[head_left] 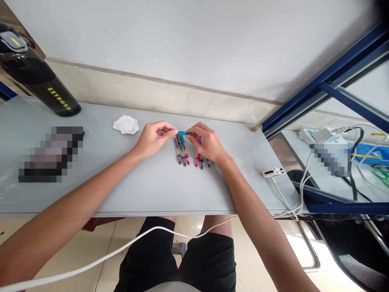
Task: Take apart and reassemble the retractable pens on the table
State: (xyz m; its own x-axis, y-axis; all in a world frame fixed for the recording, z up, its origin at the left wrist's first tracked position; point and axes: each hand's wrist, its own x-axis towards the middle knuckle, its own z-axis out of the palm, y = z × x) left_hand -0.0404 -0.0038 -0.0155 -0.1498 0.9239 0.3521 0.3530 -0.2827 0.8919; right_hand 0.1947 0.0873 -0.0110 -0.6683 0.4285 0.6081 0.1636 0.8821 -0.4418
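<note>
A teal-and-dark pen [182,133] is stretched sideways between my two hands, just above the grey table [170,186]. My left hand [153,138] pinches its teal end between thumb and fingers. At the other end, the fingers of my right hand [206,142] are closed around the darker part. Below the held pen lies a group of clear-barrelled pens [181,152] with grey, teal and red parts. More pens [201,161] lie under and beside my right hand, which partly hides them.
A crumpled white tissue [125,125] lies left of my hands. Farther left are a blurred dark flat object [54,156] and a dark bottle [51,81]. On the right are a small clear cup [256,127], a white plug-like device [273,172] with cables, and a blue frame [328,67].
</note>
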